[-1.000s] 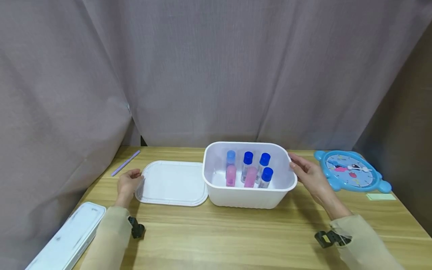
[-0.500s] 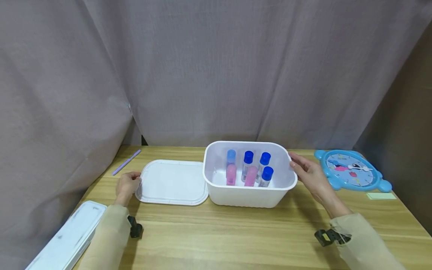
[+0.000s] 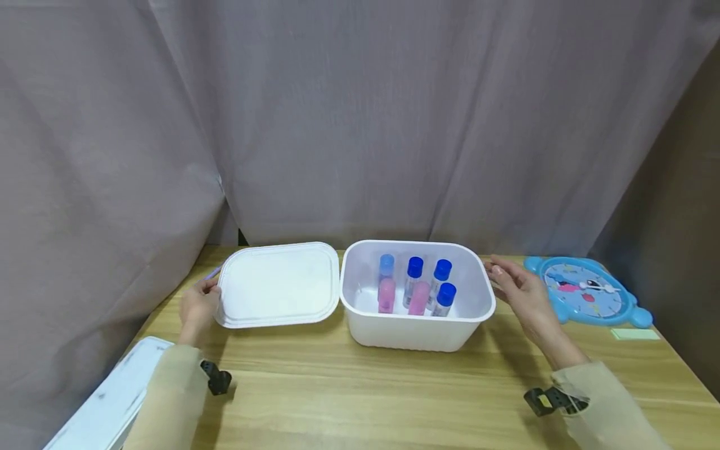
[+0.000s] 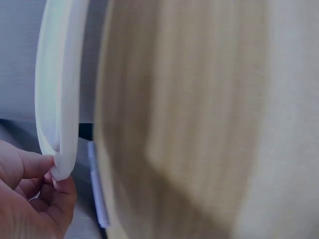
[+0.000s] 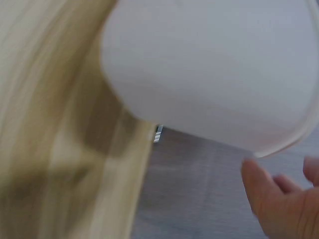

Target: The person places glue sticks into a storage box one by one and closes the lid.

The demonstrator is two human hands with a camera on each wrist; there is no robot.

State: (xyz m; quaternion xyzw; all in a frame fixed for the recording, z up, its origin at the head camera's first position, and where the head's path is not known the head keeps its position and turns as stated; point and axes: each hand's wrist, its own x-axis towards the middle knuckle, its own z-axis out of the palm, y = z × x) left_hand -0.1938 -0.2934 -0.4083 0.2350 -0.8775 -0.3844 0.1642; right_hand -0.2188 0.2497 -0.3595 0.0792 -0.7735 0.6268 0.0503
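Observation:
My left hand (image 3: 198,307) pinches the left end of a flat white lid (image 3: 279,284) between thumb and fingers. The lid is lifted off the table, beside a white plastic tub (image 3: 410,331). Several small bottles stand in the tub: clear ones with dark blue caps (image 3: 415,267), a light blue one (image 3: 386,265) and two pink ones (image 3: 419,297). My right hand (image 3: 523,297) is at the tub's right end, its fingers loosely bent. A narrow gap shows between those fingers (image 5: 255,181) and the rim in the right wrist view.
A blue toy clock (image 3: 585,292) lies at the right, with a pale green sticky note pad (image 3: 635,334) in front. A purple pen (image 4: 97,184) lies behind the lid. At the near left is a long white box (image 3: 109,400). A grey curtain (image 3: 360,125) hangs behind the table.
The left hand has taken hold of the lid, raised it from the table and moved slightly left with it. The right hand has come off the tub's rim; the tub stays put.

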